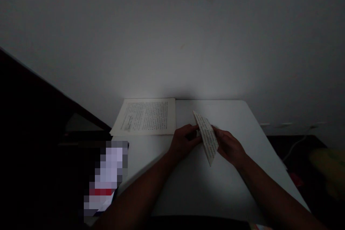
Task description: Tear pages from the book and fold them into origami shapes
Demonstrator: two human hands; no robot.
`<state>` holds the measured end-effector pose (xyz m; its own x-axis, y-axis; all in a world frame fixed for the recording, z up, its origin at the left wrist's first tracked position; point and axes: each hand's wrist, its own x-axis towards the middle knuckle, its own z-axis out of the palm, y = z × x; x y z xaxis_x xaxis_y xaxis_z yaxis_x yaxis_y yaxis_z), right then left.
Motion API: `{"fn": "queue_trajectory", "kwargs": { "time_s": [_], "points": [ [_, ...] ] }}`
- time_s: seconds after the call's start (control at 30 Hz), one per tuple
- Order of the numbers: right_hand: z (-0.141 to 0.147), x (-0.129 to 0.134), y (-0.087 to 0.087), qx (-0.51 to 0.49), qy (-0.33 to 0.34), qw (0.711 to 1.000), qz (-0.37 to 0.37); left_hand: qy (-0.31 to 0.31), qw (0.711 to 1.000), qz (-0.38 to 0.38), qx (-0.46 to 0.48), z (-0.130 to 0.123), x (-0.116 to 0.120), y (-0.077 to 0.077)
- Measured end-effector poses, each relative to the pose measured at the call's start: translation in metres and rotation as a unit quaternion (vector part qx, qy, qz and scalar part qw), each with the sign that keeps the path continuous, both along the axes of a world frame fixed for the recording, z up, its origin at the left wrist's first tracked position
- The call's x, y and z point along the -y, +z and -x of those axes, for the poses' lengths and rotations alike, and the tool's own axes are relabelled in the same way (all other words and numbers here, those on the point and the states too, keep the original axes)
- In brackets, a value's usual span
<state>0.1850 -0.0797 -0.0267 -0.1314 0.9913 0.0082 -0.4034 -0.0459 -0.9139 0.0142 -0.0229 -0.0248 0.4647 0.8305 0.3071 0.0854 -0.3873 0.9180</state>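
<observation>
Between my two hands, tilted above the white table, is a folded piece of printed paper [207, 134] with slanted, pointed ends. My left hand [184, 138] pinches its left side with thumb and fingers. On the other side, my right hand [229, 145] grips the paper's right edge; some of its fingertips are hidden behind the paper. Flat at the table's back left lie printed sheets [148, 115], apart from both hands.
The white table [215, 194] stands against a pale wall [151, 43]. A lit, blurred-out screen [107, 172] lies at the table's left edge. A cable [295, 147] and a yellowish thing [329, 169] show in the dark on the right.
</observation>
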Motion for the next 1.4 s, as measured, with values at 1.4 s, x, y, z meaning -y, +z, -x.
{"fn": "queue_trajectory", "kwargs": {
  "time_s": [1.4],
  "points": [
    [0.011, -0.001, 0.006, 0.217, -0.115, 0.969, -0.023, 0.035, 0.999, -0.029, 0.017, -0.008, 0.008, 0.004]
  ]
}}
